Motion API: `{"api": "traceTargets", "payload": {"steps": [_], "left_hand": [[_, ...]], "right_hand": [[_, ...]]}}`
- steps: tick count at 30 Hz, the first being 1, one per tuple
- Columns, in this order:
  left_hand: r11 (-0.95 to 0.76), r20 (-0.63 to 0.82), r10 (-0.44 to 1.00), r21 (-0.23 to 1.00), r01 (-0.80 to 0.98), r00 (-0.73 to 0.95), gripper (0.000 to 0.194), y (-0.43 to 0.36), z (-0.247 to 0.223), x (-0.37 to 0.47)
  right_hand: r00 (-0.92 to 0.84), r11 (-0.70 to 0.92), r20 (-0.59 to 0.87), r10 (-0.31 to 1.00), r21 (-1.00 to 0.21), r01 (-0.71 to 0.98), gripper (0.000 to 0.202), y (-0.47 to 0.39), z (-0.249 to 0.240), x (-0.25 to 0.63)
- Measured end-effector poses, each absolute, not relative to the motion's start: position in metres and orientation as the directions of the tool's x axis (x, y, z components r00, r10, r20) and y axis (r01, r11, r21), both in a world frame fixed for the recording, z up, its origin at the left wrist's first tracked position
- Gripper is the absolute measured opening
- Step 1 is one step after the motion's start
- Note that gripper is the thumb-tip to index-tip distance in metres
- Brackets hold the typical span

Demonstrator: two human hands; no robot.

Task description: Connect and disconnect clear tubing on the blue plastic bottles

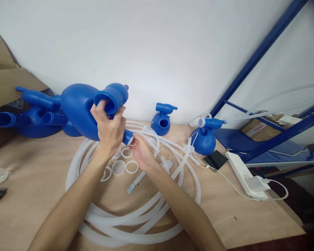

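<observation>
My left hand (pixel 109 130) is closed around a large blue plastic vessel (pixel 80 108), with its fingers wrapped at the wide open mouth of the upper tube. The vessel is tilted and held above the table. Its narrower spout (pixel 128 137) points down to the right and has a white ring (pixel 131 140) at its end. The fingers of my right hand (pixel 143 151) pinch this ring; part of the grip is hidden. Below my hands lie several loose white rings (pixel 132 167) and a white cap (pixel 118 167).
Coiled translucent corrugated hose (pixel 136 240) surrounds the rings on the wooden table (pixel 211 216). More blue vessels (pixel 39 122) stand at left by a cardboard box (pixel 13 83). Two smaller blue vessels (pixel 161 123) stand at the back. A phone (pixel 216 160) and power strip (pixel 242 172) lie right.
</observation>
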State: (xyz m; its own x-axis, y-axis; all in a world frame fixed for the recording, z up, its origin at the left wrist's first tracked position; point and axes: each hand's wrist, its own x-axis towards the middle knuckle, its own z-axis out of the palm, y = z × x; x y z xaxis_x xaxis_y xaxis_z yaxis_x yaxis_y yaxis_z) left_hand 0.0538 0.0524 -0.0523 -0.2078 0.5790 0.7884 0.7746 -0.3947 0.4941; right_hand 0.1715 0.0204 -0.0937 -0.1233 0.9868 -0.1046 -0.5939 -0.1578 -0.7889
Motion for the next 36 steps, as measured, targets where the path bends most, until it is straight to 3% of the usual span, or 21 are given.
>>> {"api": "traceTargets", "payload": {"steps": [5, 9, 17, 23, 26, 30, 34, 36], "left_hand": [[-0.355, 0.844, 0.497, 0.411, 0.839, -0.203, 0.042, 0.056, -0.057, 0.057], [-0.372, 0.831, 0.517, 0.433, 0.821, -0.205, 0.037, 0.058, -0.057, 0.056], [-0.379, 0.824, 0.523, 0.454, 0.806, -0.218, 0.033, 0.057, -0.053, 0.054], [-0.337, 0.888, 0.399, 0.374, 0.864, -0.229, 0.03, 0.059, -0.049, 0.043], [-0.321, 0.881, 0.383, 0.408, 0.855, -0.277, 0.032, 0.059, -0.045, 0.037], [-0.355, 0.853, 0.421, 0.467, 0.81, -0.307, 0.03, 0.058, -0.043, 0.037], [-0.386, 0.841, 0.461, 0.478, 0.789, -0.284, 0.031, 0.058, -0.045, 0.04], [-0.39, 0.846, 0.463, 0.461, 0.797, -0.263, 0.032, 0.059, -0.046, 0.04]], "right_hand": [[-0.092, -0.148, -0.116, 0.989, -0.785, -0.602, 0.019, 0.023, -0.099, 0.17], [-0.033, -0.103, -0.101, 0.994, -0.849, -0.519, 0.017, 0.023, -0.102, 0.169], [0.015, -0.029, -0.042, 0.999, -0.866, -0.499, 0.02, 0.02, -0.105, 0.163], [-0.119, 0.088, 0.128, 0.985, -0.951, -0.296, 0.025, 0.018, -0.095, 0.175], [-0.272, 0.308, 0.308, 0.912, -0.95, -0.042, 0.018, 0.018, -0.083, 0.189], [-0.442, 0.662, 0.506, 0.741, -0.661, 0.353, 0.011, 0.018, -0.076, 0.203], [-0.58, 0.793, 0.564, 0.588, -0.257, 0.553, 0.006, 0.019, -0.078, 0.209], [-0.669, 0.817, 0.541, 0.51, -0.063, 0.573, 0.016, 0.021, -0.079, 0.211]]}}
